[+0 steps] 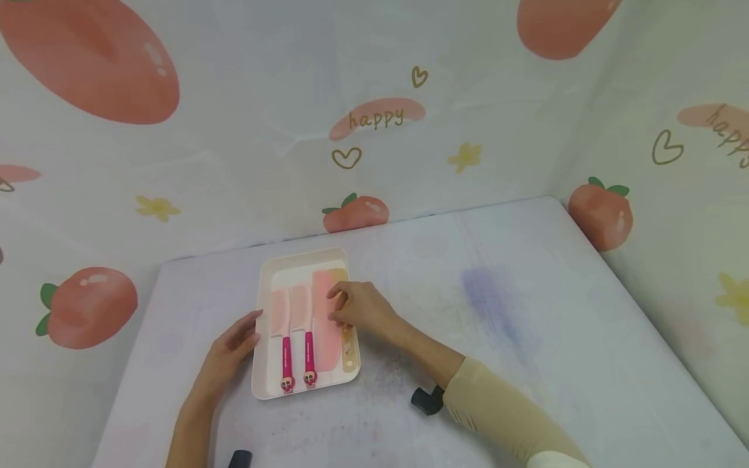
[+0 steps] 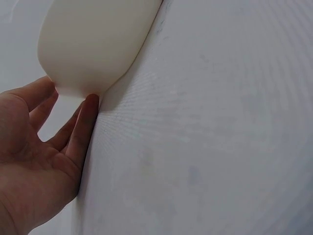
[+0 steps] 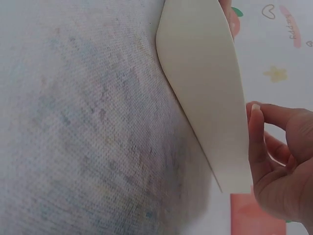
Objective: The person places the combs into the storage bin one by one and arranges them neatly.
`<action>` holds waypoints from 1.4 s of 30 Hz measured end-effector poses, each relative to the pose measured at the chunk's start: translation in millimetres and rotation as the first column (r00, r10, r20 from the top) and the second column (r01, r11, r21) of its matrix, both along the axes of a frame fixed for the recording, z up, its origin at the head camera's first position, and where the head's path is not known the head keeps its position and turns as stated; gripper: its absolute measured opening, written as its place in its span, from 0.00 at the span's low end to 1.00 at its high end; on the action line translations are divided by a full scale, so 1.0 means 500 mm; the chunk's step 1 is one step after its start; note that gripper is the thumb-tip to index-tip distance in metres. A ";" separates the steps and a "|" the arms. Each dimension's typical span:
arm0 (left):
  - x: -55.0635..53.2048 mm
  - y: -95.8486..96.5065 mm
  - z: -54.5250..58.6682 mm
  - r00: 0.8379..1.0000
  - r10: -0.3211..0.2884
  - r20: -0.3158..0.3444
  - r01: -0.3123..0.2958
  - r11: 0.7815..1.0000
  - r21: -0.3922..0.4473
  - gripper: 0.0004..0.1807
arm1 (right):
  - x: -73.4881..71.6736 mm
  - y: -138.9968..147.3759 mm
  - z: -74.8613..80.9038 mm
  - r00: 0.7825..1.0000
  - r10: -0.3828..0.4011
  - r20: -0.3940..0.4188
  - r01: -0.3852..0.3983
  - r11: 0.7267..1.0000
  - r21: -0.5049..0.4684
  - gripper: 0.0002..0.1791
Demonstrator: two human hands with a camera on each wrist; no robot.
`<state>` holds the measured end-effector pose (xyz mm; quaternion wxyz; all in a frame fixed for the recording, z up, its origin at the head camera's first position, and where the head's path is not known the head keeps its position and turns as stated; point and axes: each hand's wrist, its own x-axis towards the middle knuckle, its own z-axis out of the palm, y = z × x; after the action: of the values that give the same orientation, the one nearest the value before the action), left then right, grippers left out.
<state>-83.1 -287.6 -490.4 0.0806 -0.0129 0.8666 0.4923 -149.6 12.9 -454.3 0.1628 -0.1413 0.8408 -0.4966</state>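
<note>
A cream tray [image 1: 304, 394] lies on the table, longer front to back. Inside, on its left, are two flat pale pink comb-like pieces with magenta handles [image 1: 286, 354] ending in small cartoon heads. Beside them lie a wider pink strip [image 1: 328, 351] and, along the right wall, a tan comb-like strip [image 1: 349, 357] with a hole in its end. My left hand [image 1: 231, 344] touches the tray's left side with extended fingers. Over the two strips is my right hand [image 1: 365, 309], fingers bent and thumb apart from the index finger; nothing shows between them. It hides part of the tan strip.
The table [image 1: 468, 403] has a pale cloth with a purple smudge. A black object [image 1: 427, 401] sits by the right sleeve, another dark one [image 1: 240, 459] by the left forearm. Peach-printed curtains [image 1: 263, 162] rise behind the table and at its sides.
</note>
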 end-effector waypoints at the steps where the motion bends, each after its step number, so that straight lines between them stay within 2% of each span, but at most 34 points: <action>1: -0.001 -0.001 -0.001 1.000 -0.001 0.000 0.001 1.000 -0.001 0.33 | 0.000 0.001 0.000 1.000 -0.001 0.017 0.001 1.000 -0.019 0.16; 6: -0.001 -0.004 0.001 1.000 0.001 0.009 -0.001 1.000 -0.007 0.33 | -0.002 0.007 -0.011 0.998 0.012 0.068 -0.003 0.991 -0.132 0.16; 11: -0.004 -0.006 0.001 1.000 0.003 0.019 -0.003 1.000 -0.003 0.33 | -0.006 0.015 -0.023 0.994 0.036 0.099 -0.010 0.968 -0.250 0.16; 17: -0.011 -0.004 0.004 1.000 -0.002 0.018 0.002 1.000 0.011 0.33 | -0.010 0.029 -0.022 0.992 0.064 0.106 -0.027 0.949 -0.314 0.16; 23: -0.010 -0.002 0.015 0.999 0.018 0.034 -0.018 1.000 -0.014 0.35 | -0.010 0.056 -0.023 0.998 0.056 0.038 -0.043 0.961 -0.275 0.17; 28: -0.007 -0.002 0.021 0.998 0.040 0.038 -0.039 0.999 -0.019 0.36 | -0.007 0.091 -0.028 1.000 0.006 -0.009 -0.008 0.969 -0.246 0.15; 32: -0.007 -0.001 0.025 0.999 0.037 0.027 -0.035 0.998 -0.059 0.36 | -0.002 0.126 -0.032 0.999 -0.037 -0.037 0.028 0.974 -0.224 0.16; 37: -0.002 -0.003 0.033 0.999 0.030 -0.027 -0.034 0.985 -0.166 0.35 | 0.003 0.171 -0.040 0.994 -0.082 -0.069 0.068 0.982 -0.177 0.16; 42: 0.012 -0.014 0.044 0.990 -0.006 -0.141 -0.039 0.949 -0.312 0.31 | 0.014 0.220 -0.042 0.988 -0.123 -0.093 0.112 0.987 -0.116 0.19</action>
<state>-76.9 -294.6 -468.5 0.0125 0.0015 0.9372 0.3485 -142.4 123.1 -475.1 0.0830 -0.1248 0.8259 -0.5436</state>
